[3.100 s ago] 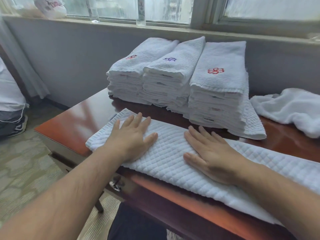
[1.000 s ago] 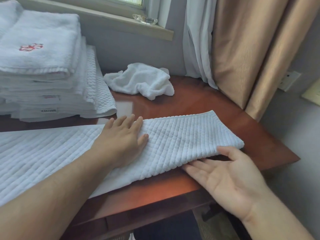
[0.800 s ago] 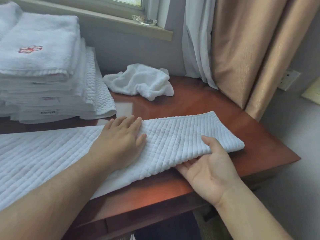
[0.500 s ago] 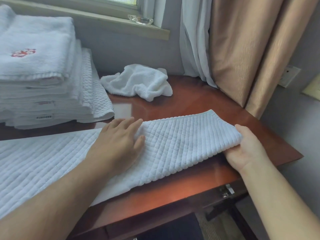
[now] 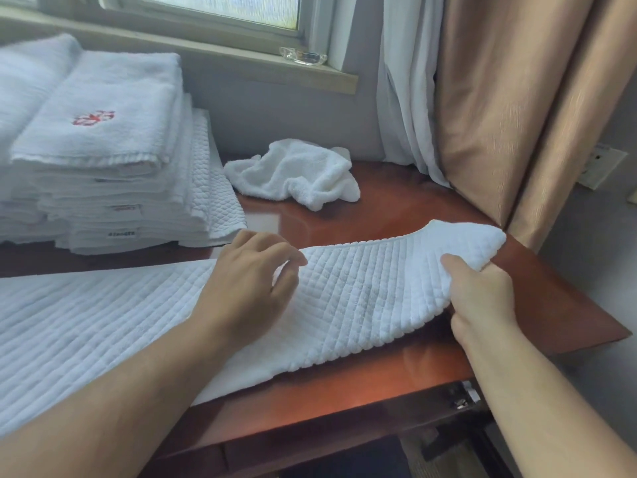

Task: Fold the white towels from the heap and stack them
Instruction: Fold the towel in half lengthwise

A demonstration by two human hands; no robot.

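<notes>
Right hand (image 5: 482, 298) grips the raised end of the quilted towel (image 5: 362, 291); left hand (image 5: 248, 288) rests on it.

We are in what looks like a hotel room: white towels (image 5: 103, 160) stacked high, one bearing a red stitched emblem (image 5: 93, 118), sit on a glossy reddish wooden surface (image 5: 396, 208) beneath a window sill (image 5: 241, 65) with a glass ashtray (image 5: 303, 56), beside a sheer drape (image 5: 406, 98), a heavy tan curtain (image 5: 499, 115) and a wall socket (image 5: 601, 165).

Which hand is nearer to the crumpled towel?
Left. The left hand rests on the quilted towel, in front of the crumpled towel; the right hand grips the quilted towel's end, farther right.
</notes>
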